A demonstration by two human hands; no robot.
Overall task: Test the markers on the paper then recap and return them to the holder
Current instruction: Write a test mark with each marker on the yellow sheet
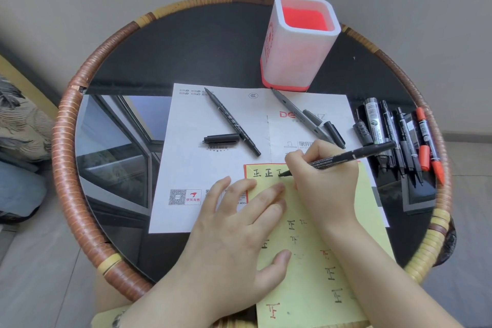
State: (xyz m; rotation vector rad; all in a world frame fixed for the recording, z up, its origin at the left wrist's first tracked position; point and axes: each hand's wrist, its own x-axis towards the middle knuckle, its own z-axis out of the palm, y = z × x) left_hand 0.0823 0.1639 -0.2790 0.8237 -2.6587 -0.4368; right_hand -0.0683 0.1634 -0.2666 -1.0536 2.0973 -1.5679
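Note:
My right hand (323, 181) grips a black marker (343, 157) with its tip on the yellow paper (308, 269), beside two written characters. My left hand (239, 224) lies flat with spread fingers on the yellow paper's left edge. An uncapped black marker (233, 121) and its cap (221, 139) lie on the white sheet (186, 168). A grey marker (299, 116) lies near loose caps (334, 133). The white and red holder (298, 42) stands empty at the back. Several capped markers (394, 138), one red (428, 144), lie at the right.
Everything rests on a round black glass table with a woven rattan rim (66, 157). The glass reflects a window at the left. A patterned cushion (18, 120) shows beyond the table's left side. Grey floor surrounds the table.

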